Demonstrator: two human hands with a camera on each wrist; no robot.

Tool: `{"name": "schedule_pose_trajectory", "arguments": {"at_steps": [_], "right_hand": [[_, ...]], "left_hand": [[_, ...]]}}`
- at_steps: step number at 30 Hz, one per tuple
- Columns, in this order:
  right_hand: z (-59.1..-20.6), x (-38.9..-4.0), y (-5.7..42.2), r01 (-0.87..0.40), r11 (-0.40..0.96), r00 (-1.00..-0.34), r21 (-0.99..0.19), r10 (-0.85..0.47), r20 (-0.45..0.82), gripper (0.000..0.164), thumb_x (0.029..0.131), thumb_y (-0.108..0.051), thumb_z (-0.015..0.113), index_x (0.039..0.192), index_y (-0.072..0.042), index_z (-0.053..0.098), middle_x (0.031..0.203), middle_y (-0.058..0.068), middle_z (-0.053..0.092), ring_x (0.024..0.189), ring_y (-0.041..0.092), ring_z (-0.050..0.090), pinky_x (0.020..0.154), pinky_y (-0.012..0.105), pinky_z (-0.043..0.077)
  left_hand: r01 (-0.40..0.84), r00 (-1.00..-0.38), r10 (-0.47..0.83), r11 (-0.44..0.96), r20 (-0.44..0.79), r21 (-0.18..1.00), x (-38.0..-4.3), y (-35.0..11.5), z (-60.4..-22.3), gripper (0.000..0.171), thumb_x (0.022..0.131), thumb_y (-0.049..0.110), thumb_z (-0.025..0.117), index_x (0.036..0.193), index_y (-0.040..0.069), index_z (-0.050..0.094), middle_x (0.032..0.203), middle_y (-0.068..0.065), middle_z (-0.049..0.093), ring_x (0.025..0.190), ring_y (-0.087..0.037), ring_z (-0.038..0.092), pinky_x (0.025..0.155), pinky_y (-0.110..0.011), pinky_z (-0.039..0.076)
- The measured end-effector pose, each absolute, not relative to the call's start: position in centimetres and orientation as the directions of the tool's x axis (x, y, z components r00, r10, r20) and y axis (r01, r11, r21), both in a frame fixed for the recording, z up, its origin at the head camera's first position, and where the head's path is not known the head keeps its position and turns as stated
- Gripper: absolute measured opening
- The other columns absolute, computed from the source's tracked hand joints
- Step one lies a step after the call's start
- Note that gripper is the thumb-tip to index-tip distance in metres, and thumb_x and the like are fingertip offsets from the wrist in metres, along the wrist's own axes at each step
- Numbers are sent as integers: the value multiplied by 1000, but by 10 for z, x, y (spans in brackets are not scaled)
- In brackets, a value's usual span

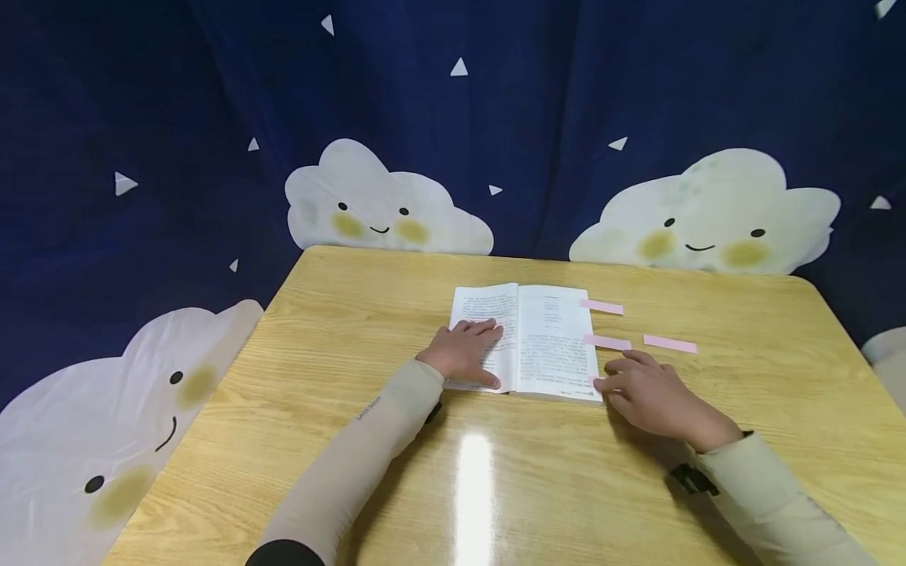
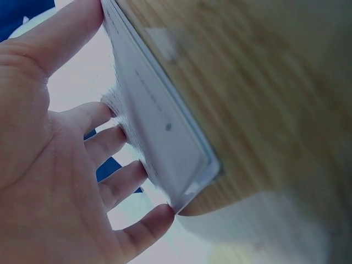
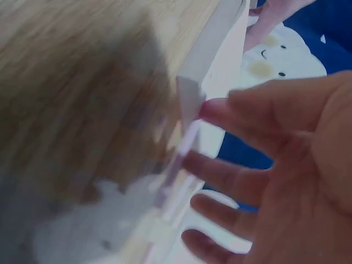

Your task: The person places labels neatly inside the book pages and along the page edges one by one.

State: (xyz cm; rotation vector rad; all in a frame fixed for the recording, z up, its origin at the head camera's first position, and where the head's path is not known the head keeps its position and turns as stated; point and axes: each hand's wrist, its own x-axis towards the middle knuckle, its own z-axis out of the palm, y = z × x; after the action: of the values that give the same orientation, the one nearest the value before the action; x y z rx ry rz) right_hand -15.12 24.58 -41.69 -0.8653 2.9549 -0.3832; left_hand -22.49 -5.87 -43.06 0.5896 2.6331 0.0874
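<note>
Left hand (image 1: 463, 354): fingers spread on open book (image 1: 555, 350)
Right hand (image 1: 658, 399): fingers apart, at book's edge
Pink strip (image 1: 669, 343): on table (image 1: 283, 401)

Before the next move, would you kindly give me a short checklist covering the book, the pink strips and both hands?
1. Book lying open on the table: ok.
2. Left hand on the left page: ok, fingers spread.
3. Upper pink strip and lower pink strip jutting past the right page's outer edge: ok; how firmly they stick, cannot tell.
4. Third pink strip apart from the book: ok, on the table to its right.
5. Right hand free: cannot tell; it is at the book's lower right edge, its grip unclear.
</note>
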Motion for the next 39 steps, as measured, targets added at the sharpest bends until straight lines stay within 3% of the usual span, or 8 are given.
{"name": "schedule_pose_trajectory", "arguments": {"at_steps": [4, 8, 12, 25, 29, 33, 39], "right_hand": [[-419, -155, 253, -497, 767, -853, -406, -518, 66, 19, 93, -7, 64, 108, -5, 76, 107, 10, 74, 100, 30, 67, 80, 47, 55], [-419, -160, 257, -420, 769, -890, -482, -452, 55, 22, 94, -9, 64, 112, 1, 73, 107, 15, 75, 98, 30, 70, 81, 46, 56], [-422, -164, 259, -396, 776, -900, -491, -434, 39, 24, 94, -8, 64, 113, 3, 72, 109, 19, 74, 103, 36, 69, 84, 50, 55], [-434, -172, 257, -437, 763, -882, -477, -466, 64, 24, 94, -10, 64, 113, 2, 73, 104, 16, 75, 93, 28, 68, 79, 45, 54], [-433, -173, 253, -419, 780, -891, -465, -451, 48, 29, 95, -12, 64, 118, 4, 70, 102, 14, 74, 83, 21, 63, 71, 36, 50], [-431, -173, 247, -401, 783, -899, -477, -435, 42, 29, 94, -11, 64, 118, 3, 71, 88, 5, 69, 70, 11, 45, 63, 26, 35], [-434, -173, 245, -402, 787, -901, -468, -431, 50, 26, 93, -11, 65, 116, -1, 73, 89, 3, 70, 73, 11, 47, 65, 26, 35]], "left_hand": [[395, -809, 427, 904, -405, 164, -226, -58, -430, 97, 84, 64, 67, 160, 31, 17, 169, 12, 12, 154, -23, 21, 119, -56, 27], [396, -811, 424, 905, -403, 154, -227, -58, -430, 97, 84, 65, 66, 160, 32, 17, 168, 12, 12, 154, -23, 21, 120, -56, 26], [395, -814, 421, 906, -401, 149, -229, -60, -429, 97, 84, 64, 67, 160, 32, 16, 168, 12, 12, 154, -23, 21, 120, -56, 26], [399, -813, 421, 906, -403, 142, -227, -60, -429, 97, 84, 65, 66, 160, 32, 16, 169, 12, 12, 154, -22, 20, 120, -56, 27], [403, -813, 422, 905, -402, 135, -227, -60, -429, 96, 84, 66, 65, 160, 32, 16, 169, 12, 12, 154, -22, 21, 120, -56, 27], [406, -813, 422, 905, -401, 129, -228, -60, -429, 96, 84, 66, 65, 160, 33, 16, 169, 13, 11, 154, -22, 21, 119, -55, 28], [400, -811, 416, 907, -410, 130, -226, -61, -428, 96, 84, 66, 65, 160, 33, 16, 169, 12, 11, 155, -21, 20, 120, -55, 27]]}}
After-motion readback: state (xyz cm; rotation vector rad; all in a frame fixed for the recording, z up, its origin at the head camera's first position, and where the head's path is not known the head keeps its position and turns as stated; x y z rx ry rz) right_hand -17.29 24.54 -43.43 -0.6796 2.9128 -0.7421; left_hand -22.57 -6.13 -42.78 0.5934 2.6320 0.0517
